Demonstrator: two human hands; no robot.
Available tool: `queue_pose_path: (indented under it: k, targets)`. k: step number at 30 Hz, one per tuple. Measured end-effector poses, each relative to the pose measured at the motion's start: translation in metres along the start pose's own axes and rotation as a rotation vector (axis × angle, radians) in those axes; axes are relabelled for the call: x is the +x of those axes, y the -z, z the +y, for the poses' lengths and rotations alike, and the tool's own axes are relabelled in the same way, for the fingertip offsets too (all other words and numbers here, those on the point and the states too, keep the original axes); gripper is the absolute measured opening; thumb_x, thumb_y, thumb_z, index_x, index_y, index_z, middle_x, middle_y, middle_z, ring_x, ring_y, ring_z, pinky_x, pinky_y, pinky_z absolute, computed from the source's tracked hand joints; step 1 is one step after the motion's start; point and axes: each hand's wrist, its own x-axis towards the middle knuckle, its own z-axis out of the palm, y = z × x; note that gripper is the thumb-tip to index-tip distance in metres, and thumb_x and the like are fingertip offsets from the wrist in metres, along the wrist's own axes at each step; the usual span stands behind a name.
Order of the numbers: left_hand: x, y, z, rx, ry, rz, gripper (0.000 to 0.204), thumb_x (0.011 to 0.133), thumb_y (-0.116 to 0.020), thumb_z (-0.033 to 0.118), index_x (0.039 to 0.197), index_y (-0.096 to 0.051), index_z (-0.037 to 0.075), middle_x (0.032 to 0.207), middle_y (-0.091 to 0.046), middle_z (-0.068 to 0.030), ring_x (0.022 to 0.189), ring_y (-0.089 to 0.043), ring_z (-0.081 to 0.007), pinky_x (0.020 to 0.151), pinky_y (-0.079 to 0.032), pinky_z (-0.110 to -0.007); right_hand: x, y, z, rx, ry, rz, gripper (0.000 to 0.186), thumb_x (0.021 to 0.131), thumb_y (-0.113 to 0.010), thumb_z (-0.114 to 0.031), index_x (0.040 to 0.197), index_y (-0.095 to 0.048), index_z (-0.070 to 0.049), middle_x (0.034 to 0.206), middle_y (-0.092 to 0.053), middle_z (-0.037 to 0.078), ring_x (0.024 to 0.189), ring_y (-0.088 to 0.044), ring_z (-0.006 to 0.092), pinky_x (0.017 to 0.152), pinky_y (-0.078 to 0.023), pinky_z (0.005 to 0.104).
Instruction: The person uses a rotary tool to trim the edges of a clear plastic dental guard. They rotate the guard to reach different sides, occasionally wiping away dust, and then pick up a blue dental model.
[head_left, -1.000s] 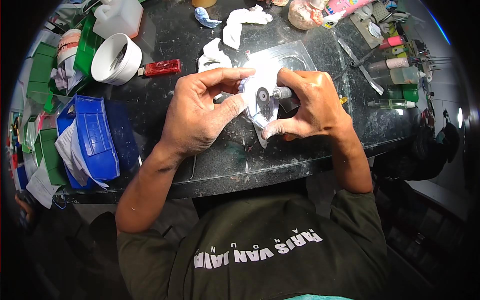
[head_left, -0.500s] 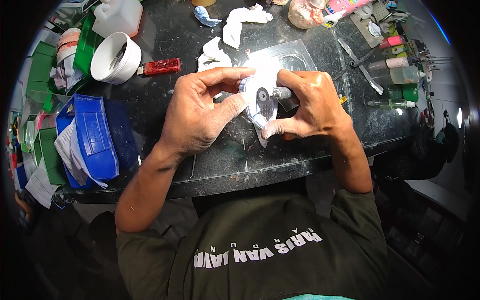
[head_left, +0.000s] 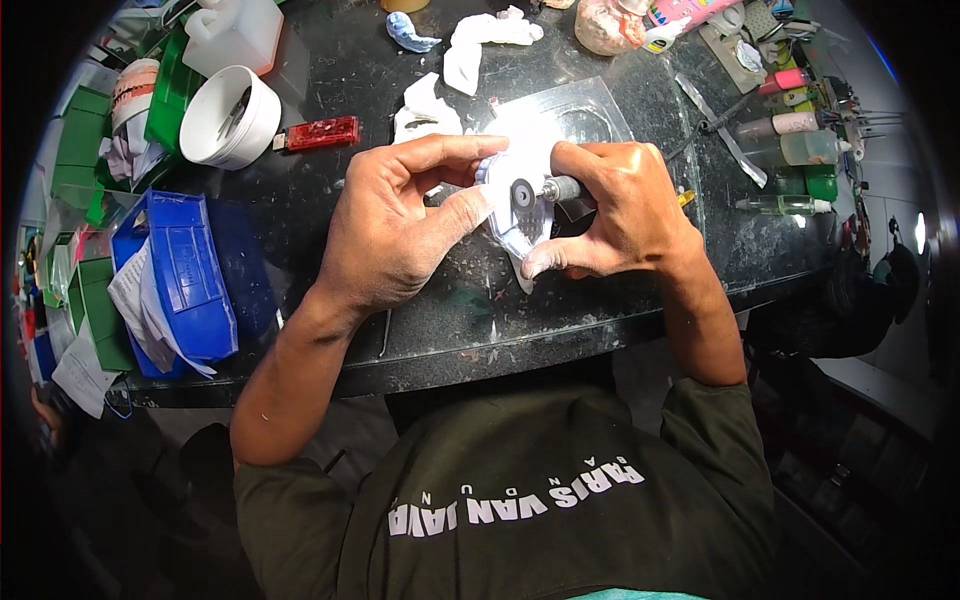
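My left hand [head_left: 400, 225] grips a pale, rounded piece [head_left: 500, 225], possibly a clear moulded form, at its left edge between fingers and thumb. My right hand [head_left: 625, 215] is closed on a rotary handpiece [head_left: 560, 188] whose grey cutting disc [head_left: 522, 197] lies over the piece, touching or very close. My right thumb rests at the piece's lower right. A clear plastic sheet [head_left: 598, 98] lies beneath and behind them, partly washed out by bright light. White crumpled material [head_left: 420, 105] sits just beyond my left hand.
On the dark worktop [head_left: 480, 330] stand a blue bin [head_left: 185, 280], green bins [head_left: 170, 95], a white tub [head_left: 230, 115], a jug [head_left: 235, 35] and a red stick-like object [head_left: 320, 133]. Bottles [head_left: 800, 148], a metal strip [head_left: 720, 130] and a cord [head_left: 715, 125] lie rightward.
Both hands, the handpiece and the held piece have shifted very slightly left; the grip looks the same.
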Motion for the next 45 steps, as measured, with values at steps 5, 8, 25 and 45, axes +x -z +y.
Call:
queue_pose_path:
  k: [5, 8, 25, 45]
  targets:
    - [0.0002, 0.0007, -0.0011, 0.001, -0.003, -0.003, 0.042, 0.092, -0.065, -0.002, 0.133, -0.064, -0.009, 0.123, -0.07, -0.0144, 0.11, -0.065, -0.0147, 0.102, -0.051, -0.031, -0.0013, -0.0014, 0.0006, 0.005, -0.005, -0.002, 0.082, 0.063, -0.08, -0.082, 0.078, -0.057, -0.004, 0.061, -0.057, 0.011, 0.054, -0.06, 0.0329, 0.05, -0.044, 0.042]
    - [0.0006, 0.001, -0.0023, -0.016, -0.001, 0.004, 0.042, 0.092, -0.065, -0.001, 0.133, -0.064, -0.009, 0.121, -0.071, -0.0143, 0.11, -0.066, -0.0154, 0.102, -0.052, -0.031, -0.0004, -0.0017, 0.001, 0.015, 0.02, 0.025, 0.082, 0.062, -0.081, -0.081, 0.079, -0.057, -0.004, 0.061, -0.056, 0.01, 0.053, -0.06, 0.0315, 0.05, -0.044, 0.0415]
    - [0.0006, 0.0059, 0.0006, -0.01, 0.036, -0.014, 0.039, 0.093, -0.062, -0.002, 0.131, -0.065, -0.01, 0.13, -0.07, -0.0178, 0.115, -0.066, -0.0172, 0.103, -0.052, -0.032, 0.0023, 0.0024, -0.0029, 0.02, 0.084, 0.006, 0.084, 0.061, -0.082, -0.08, 0.081, -0.055, -0.004, 0.064, -0.055, 0.009, 0.054, -0.059, 0.0303, 0.05, -0.043, 0.0402]
    - [0.0004, 0.006, -0.0003, -0.024, 0.046, -0.007, 0.038, 0.092, -0.062, -0.002, 0.129, -0.065, -0.011, 0.133, -0.068, -0.0195, 0.115, -0.066, -0.0183, 0.104, -0.053, -0.034, 0.0018, 0.0009, -0.0036, 0.015, 0.075, -0.008, 0.081, 0.062, -0.083, -0.079, 0.079, -0.053, -0.006, 0.063, -0.054, 0.008, 0.052, -0.058, 0.0313, 0.049, -0.042, 0.0408]
